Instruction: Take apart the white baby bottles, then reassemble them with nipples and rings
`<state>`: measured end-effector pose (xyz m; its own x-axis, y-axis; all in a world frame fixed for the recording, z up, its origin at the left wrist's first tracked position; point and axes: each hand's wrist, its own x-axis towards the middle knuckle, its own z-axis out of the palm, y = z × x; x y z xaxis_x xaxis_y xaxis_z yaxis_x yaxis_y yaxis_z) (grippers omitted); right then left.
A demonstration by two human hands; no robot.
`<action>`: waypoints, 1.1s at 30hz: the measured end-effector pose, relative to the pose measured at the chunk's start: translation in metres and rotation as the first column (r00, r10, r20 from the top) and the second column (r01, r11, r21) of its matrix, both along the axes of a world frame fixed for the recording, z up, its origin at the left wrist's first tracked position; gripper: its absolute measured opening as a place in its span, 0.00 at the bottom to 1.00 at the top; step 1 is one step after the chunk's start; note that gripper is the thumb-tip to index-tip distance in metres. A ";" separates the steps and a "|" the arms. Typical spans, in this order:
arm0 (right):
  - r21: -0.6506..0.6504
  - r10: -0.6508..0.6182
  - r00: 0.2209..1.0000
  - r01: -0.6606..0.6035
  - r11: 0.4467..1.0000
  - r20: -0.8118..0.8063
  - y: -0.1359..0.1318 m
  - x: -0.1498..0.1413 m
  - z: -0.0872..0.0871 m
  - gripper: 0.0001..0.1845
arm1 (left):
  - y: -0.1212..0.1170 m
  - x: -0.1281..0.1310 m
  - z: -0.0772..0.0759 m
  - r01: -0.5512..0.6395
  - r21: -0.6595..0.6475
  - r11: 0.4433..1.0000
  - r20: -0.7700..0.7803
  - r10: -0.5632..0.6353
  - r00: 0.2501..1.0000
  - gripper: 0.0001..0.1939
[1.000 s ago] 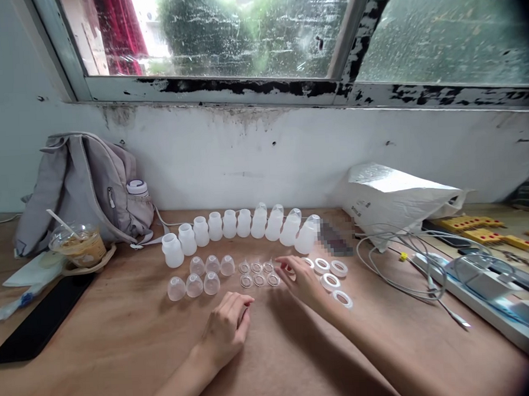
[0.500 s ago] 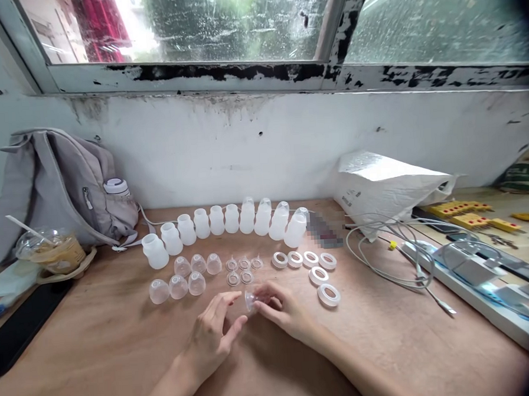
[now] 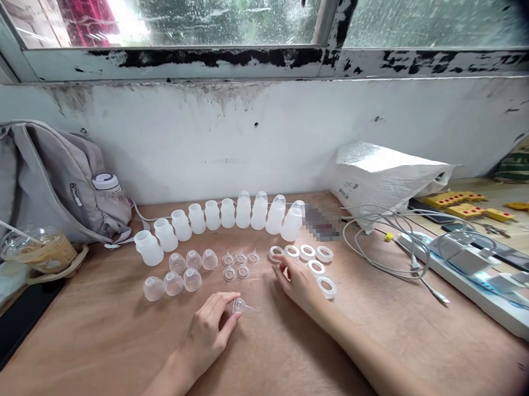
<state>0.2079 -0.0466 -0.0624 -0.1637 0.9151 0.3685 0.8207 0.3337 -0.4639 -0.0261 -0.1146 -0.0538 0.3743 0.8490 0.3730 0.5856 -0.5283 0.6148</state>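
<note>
My left hand (image 3: 215, 322) pinches a clear bottle teat (image 3: 240, 306) by its wide base, its thin tip pointing right. My right hand (image 3: 298, 279) is over the white screw rings, fingers bent and apart; its fingertips are at the near edge of the leftmost ring (image 3: 275, 251). Whether they touch it I cannot tell. More rings, such as one at the front (image 3: 327, 287), lie to the right, partly behind that hand. Several clear teats (image 3: 242, 272) lie ahead of my left hand, beside two rows of clear domed caps (image 3: 174, 283).
An arc of small frosted bottles (image 3: 182, 226) stands behind; those on the right wear caps. A backpack (image 3: 55, 179), iced drink (image 3: 41, 251) and phone (image 3: 23, 323) are left. A white bag (image 3: 378, 174), cables (image 3: 360, 246) and power strip (image 3: 482, 287) are right.
The teat has passed from my right hand to my left. My right hand has moved right and away from me to the rings. The view has shifted slightly.
</note>
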 end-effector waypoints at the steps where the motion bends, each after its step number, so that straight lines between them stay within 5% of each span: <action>1: 0.000 -0.041 0.998 0.041 0.999 0.045 0.005 0.004 -0.004 0.14 | 0.000 0.000 0.000 0.003 0.000 1.000 0.005 -0.003 1.000 0.13; 4: 0.007 -0.096 0.988 0.096 0.995 0.120 0.014 0.009 -0.011 0.15 | -0.002 0.000 0.001 0.001 -0.039 0.999 0.054 0.002 0.999 0.13; 8: 0.012 -0.096 0.990 0.095 0.995 0.103 0.014 0.010 -0.011 0.10 | -0.002 0.002 0.003 -0.018 -0.270 0.963 0.235 0.084 0.968 0.13; 14: 0.121 0.212 0.953 -0.190 0.974 -0.217 -0.013 -0.012 0.001 0.05 | 0.004 0.007 0.003 0.060 -0.571 0.819 0.504 0.292 0.813 0.18; 22: 0.229 0.468 0.837 -0.415 0.881 -0.283 -0.054 -0.051 0.000 0.22 | 0.006 0.008 -0.001 0.189 -0.636 0.748 0.605 0.331 0.724 0.22; 33: 0.126 0.512 0.819 -0.497 0.859 -0.260 -0.053 -0.051 -0.001 0.20 | -0.001 0.013 0.009 0.433 -0.687 0.584 0.719 0.460 0.521 0.20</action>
